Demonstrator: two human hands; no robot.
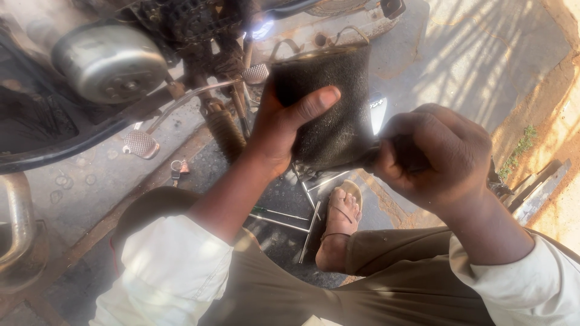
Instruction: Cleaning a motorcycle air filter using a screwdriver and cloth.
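The left hand [284, 124] grasps a black dusty cover [329, 108], lifted free near the motorcycle engine [109, 63]; the right hand [438, 154] is clenched on a dark tool handle [377, 158] at its lower edge, work apparently unfinished.

No packages, labels, signs or screens visible

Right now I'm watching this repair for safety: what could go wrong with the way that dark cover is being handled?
1. The left hand and right hand grip the grimy black cover bare; it may slip or scrape skin.
2. The sandalled foot lies directly below, so a dropped cover could hit it.
3. Loose metal rods and a small key bunch on the ground could be kicked or stepped on.
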